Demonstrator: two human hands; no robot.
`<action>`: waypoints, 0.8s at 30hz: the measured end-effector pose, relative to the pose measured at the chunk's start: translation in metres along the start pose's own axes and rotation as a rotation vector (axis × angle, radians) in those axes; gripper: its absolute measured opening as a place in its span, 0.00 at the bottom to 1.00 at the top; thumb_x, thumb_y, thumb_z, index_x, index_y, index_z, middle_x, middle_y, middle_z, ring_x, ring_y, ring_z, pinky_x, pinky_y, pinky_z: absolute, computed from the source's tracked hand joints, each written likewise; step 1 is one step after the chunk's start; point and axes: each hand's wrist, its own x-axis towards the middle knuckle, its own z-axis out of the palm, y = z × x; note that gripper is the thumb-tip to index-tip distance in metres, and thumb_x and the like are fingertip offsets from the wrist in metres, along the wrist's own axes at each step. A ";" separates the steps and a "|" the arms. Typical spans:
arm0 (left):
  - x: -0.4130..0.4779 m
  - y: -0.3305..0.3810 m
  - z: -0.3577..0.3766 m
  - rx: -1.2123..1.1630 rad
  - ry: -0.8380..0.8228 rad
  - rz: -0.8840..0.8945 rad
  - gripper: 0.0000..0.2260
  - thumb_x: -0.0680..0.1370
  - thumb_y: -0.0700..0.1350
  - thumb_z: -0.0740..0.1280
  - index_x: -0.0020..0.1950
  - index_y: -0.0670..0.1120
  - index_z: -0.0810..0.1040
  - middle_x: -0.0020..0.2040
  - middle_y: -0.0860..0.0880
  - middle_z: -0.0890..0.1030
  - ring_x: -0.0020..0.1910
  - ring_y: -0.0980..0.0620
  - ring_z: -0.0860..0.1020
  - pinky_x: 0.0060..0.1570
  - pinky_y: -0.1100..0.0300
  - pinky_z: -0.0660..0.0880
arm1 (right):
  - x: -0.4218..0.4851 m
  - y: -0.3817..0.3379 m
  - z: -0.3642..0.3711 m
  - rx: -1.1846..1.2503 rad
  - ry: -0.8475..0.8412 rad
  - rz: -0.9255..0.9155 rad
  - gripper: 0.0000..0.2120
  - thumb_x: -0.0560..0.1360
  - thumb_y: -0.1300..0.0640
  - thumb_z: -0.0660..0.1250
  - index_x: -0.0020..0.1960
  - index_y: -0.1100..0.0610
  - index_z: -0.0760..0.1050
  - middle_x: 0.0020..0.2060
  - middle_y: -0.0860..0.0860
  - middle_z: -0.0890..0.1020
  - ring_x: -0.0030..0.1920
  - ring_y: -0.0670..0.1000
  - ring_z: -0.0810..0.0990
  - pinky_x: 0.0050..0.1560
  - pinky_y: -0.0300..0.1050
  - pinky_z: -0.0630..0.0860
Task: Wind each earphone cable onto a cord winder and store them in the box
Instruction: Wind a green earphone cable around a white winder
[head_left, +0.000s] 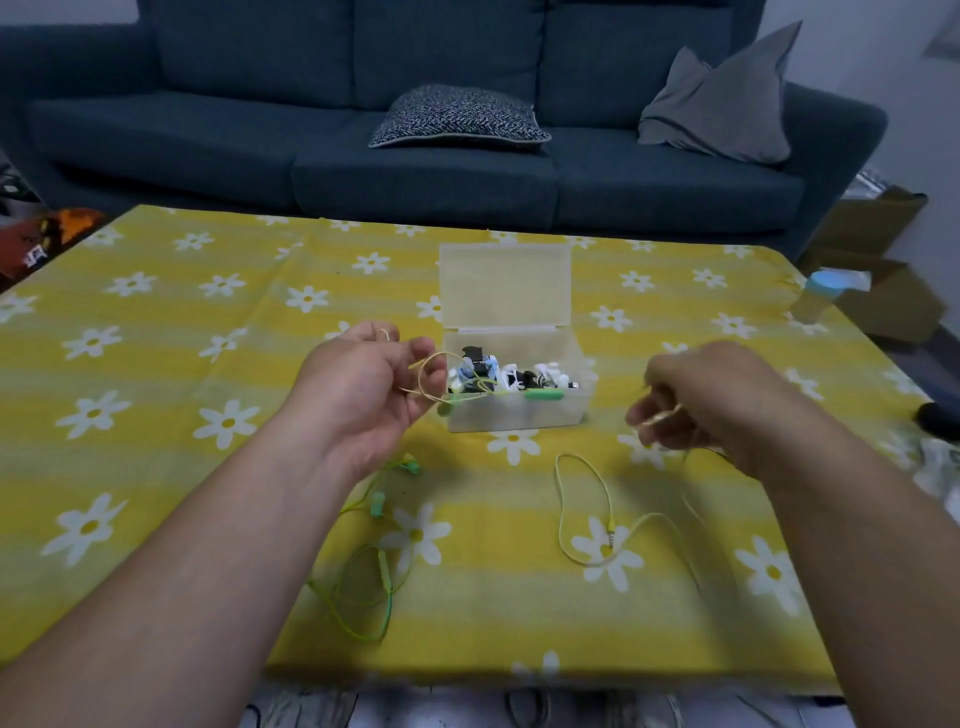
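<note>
**Above the counter: yellow cable being gathered, winder not seen**

Just in front of the box (514, 415), the left grip (363, 387) is closed round a few loose loops of the yellow earphone cable (584, 499). The loops stick out past the thumb toward the box's front wall. The right grip (696, 405), well apart on the other side, pinches the same cable between its fingertips. It is blurred, so how firmly it holds cannot be told. From there the rest of the cable drops to the counter (156, 364) and lies in slack curves.

The step in hand looks like winding the yellow cable, and it seems to be at an early stage, since most of the length lies unwound on the cloth. Whether a cord winder sits inside the left grip cannot be told.

The green earphone (374, 577) lies in a loose tangle near the left forearm, apart from the yellow one, and is probably next in line. The box has its lid (504, 286) standing up and already holds black, white and blue bundles.

The next move likely calls for the right grip to slide along the cable and feed slack toward the left. Each turn should lie evenly so that the loops do not spring off. After that, the bundle will need a gap among the ones already in the box.
</note>
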 end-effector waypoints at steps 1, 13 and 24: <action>-0.002 0.001 0.002 -0.003 -0.020 0.010 0.18 0.69 0.22 0.49 0.38 0.45 0.65 0.36 0.44 0.73 0.24 0.51 0.76 0.26 0.64 0.74 | 0.000 0.005 0.002 -0.163 -0.054 0.003 0.11 0.75 0.63 0.61 0.35 0.65 0.75 0.39 0.64 0.85 0.32 0.58 0.80 0.37 0.47 0.72; -0.010 -0.011 0.021 0.102 -0.165 -0.008 0.19 0.69 0.23 0.47 0.38 0.46 0.65 0.36 0.46 0.73 0.24 0.50 0.72 0.23 0.64 0.70 | -0.003 0.011 0.036 -0.613 -0.204 -0.355 0.32 0.67 0.62 0.71 0.70 0.49 0.70 0.64 0.49 0.76 0.58 0.50 0.78 0.58 0.48 0.77; -0.014 -0.009 0.027 0.066 -0.241 -0.012 0.18 0.69 0.24 0.47 0.38 0.46 0.65 0.37 0.46 0.72 0.26 0.52 0.72 0.22 0.64 0.68 | -0.015 -0.002 0.064 -0.487 -0.269 -0.664 0.04 0.76 0.55 0.70 0.45 0.53 0.84 0.34 0.46 0.79 0.34 0.43 0.73 0.40 0.42 0.68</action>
